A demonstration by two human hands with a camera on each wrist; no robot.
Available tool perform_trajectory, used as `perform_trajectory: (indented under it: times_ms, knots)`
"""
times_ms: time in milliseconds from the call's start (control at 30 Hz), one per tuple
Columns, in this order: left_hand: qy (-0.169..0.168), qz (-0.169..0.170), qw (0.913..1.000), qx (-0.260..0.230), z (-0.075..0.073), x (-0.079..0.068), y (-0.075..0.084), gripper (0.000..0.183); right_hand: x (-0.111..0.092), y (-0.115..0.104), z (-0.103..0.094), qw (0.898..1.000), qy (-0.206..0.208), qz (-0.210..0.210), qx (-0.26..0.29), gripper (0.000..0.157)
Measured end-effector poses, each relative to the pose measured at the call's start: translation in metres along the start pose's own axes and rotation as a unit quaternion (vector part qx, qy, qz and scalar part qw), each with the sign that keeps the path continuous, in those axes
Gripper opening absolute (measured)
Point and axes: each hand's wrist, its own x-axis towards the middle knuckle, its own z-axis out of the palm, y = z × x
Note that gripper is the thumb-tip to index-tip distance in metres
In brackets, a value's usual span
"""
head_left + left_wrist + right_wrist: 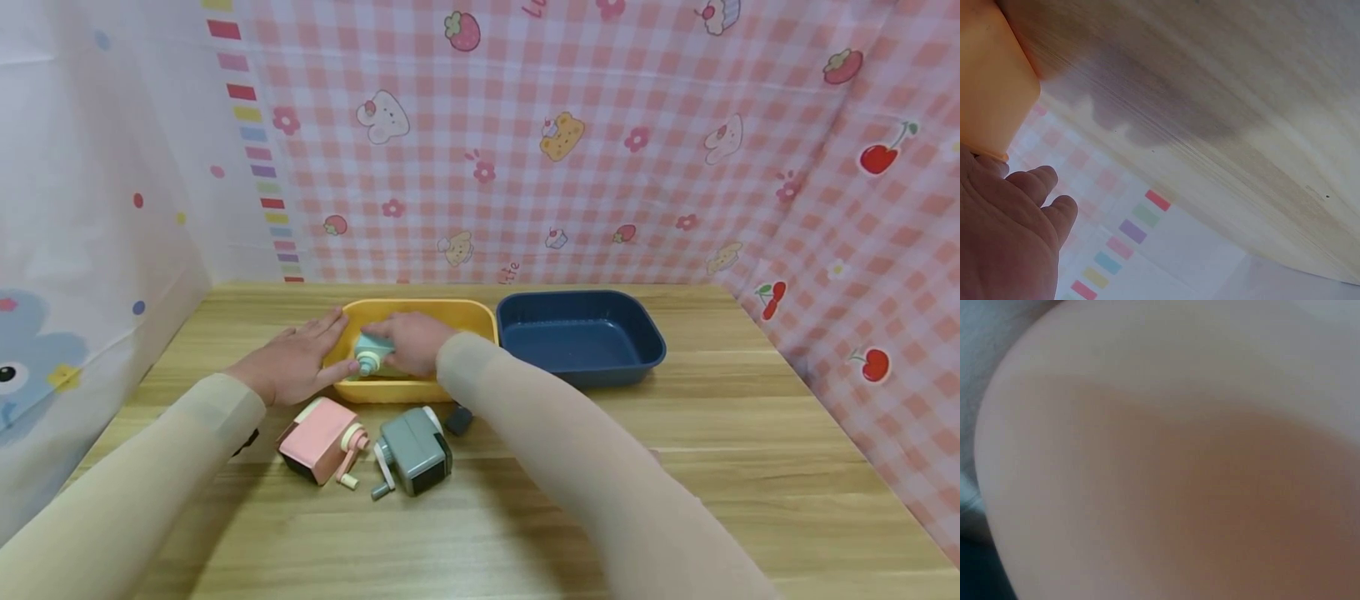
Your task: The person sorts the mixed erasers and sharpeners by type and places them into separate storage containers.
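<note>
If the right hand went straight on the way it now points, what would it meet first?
Probably the left wall of the yellow bin, near the left hand; depth is unclear.

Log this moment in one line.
left hand: touches yellow bin; right hand: grips mint sharpener inside it; table: pink sharpener, gray sharpener in front; blue bin: right of yellow bin

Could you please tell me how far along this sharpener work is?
Nothing looks finished: no released sharpener shows in the yellow rectangular plastic tray. In hand is a turquoise crank sharpener, held in that tray by the right hand, the left hand at its rim. Apparently remaining are the boxy pink crank sharpener and boxy grey crank sharpener on the wooden table.
</note>
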Motion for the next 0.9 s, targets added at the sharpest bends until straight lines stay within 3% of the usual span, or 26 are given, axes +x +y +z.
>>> perform_trajectory:
  times_ms: [467, 900]
  knots:
    - [-0.003, 0.002, 1.0000, 0.002, -0.0008, 0.0002, 0.0015, 0.093, 0.0030, 0.0010, 0.0001, 1.000, 0.007, 0.002, 0.005, 0.068]
    - [-0.008, -0.007, 0.9999, 0.002, -0.0011, 0.0005, 0.0012, 0.092, 0.0020, 0.0016, -0.0019, 0.998, 0.005, 0.030, 0.048, 0.071]
